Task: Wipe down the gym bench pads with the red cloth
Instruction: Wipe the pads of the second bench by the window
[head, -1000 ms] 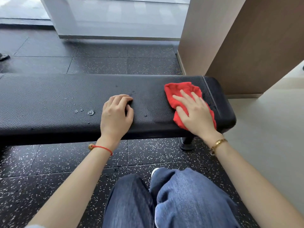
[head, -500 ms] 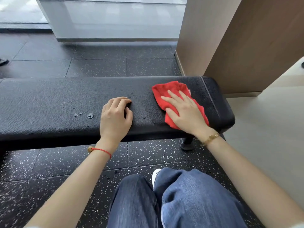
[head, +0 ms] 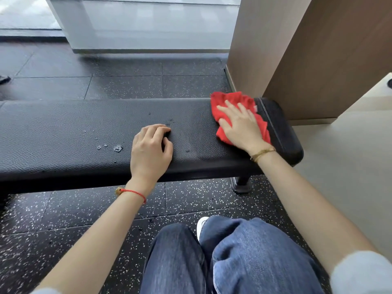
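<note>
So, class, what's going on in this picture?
A person is wiping a black gym bench. The right hand presses a red cloth flat on the pad near its right end. The left hand rests on the pad with its fingers loosely curled, holding nothing. Water drops sit on the pad to the left of that hand, not yet wiped.

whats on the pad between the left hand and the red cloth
In the head view, only bare black textured bench pad with a few small droplets lies between the left hand and the red cloth.
</note>
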Motion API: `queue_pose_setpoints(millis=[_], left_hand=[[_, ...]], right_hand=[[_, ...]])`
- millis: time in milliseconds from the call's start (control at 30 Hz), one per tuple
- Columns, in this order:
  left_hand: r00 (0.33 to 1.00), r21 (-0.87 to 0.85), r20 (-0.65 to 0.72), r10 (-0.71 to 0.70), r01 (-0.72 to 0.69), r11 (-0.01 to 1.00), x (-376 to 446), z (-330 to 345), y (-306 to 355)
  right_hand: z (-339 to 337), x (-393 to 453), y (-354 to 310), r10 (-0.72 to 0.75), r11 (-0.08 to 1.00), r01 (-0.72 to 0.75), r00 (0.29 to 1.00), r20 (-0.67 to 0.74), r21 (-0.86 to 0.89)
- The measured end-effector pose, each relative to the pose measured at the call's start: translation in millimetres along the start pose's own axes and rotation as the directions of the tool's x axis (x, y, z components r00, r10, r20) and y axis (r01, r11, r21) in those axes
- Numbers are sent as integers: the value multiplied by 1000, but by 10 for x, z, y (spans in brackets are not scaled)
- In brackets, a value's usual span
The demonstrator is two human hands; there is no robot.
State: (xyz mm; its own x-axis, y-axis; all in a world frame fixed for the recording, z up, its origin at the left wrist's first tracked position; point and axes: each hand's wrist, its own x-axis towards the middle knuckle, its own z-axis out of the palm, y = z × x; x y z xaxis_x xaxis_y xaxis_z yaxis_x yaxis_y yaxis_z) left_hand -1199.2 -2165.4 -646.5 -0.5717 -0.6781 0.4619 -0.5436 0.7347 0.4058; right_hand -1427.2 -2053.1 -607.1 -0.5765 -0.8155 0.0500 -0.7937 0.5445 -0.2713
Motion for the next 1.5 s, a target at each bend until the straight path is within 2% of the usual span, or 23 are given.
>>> queue_pose_setpoints(millis=[100, 167, 233, 367, 467, 533, 633, 767, 867, 933, 1033, 1133, 1200, 1300, 1400, 1500], left_hand=[[1000, -7, -4, 5, -6, 1000, -2, 0, -6], [1000, -10, -3, 8, -8, 1000, -1, -2, -10], [1000, -14, 0, 10, -10, 1000, -2, 0, -14], [1000, -4, 1, 4, -4, 1000, -6, 8, -14], [1000, 4, 0, -1, 1, 1000, -2, 19, 0], [1000, 5, -2, -7, 7, 1000, -3, 20, 7], [1000, 7, -7, -2, 2, 1000, -1, 16, 11], [1000, 1, -10, 6, -6, 1000, -7, 24, -2], [1000, -4, -9, 7, -7, 1000, -11, 25, -18], [1000, -11, -4, 5, -5, 1000, -12, 25, -20], [1000, -4, 0, -1, 1, 1000, -14, 18, -6], [1000, 17, 1, -10, 10, 1000, -14, 18, 23], [1000, 34, 6, -18, 18, 999, -10, 22, 43], [1000, 50, 17, -16, 15, 999, -6, 15, 59], [1000, 51, 21, -19, 17, 999, -4, 12, 53], [1000, 31, 12, -11, 10, 999, -7, 11, 41]], right_hand=[[37, -409, -28, -169, 985, 169, 986, 2, 26], [-6, -599, 114, -176, 983, 178, 984, -42, 43], [-58, -698, 301, -109, 992, 114, 989, -99, 51], [-133, -576, 601, 138, 990, -133, 969, -207, 39], [-158, -221, 571, 231, 973, -229, 960, -160, 31], [-122, -11, 420, 179, 984, -178, 978, -108, 16], [-52, 87, 126, 20, 1000, -19, 999, -51, 9], [7, -289, -38, -202, 979, 202, 979, 6, 39], [-23, -631, 109, -254, 965, 254, 967, -17, 57], [-69, -751, 320, -198, 978, 201, 978, -63, 48], [-164, -700, 681, -7, 999, 14, 987, -159, 38], [-230, -364, 824, 159, 987, -155, 974, -160, 36], [-224, -97, 728, 196, 981, -194, 972, -132, 26], [-131, 144, 394, 123, 992, -123, 988, -89, 10], [-2, 79, 11, -68, 998, 69, 997, -41, 12], [77, -225, -169, -243, 969, 243, 970, -5, 42]])
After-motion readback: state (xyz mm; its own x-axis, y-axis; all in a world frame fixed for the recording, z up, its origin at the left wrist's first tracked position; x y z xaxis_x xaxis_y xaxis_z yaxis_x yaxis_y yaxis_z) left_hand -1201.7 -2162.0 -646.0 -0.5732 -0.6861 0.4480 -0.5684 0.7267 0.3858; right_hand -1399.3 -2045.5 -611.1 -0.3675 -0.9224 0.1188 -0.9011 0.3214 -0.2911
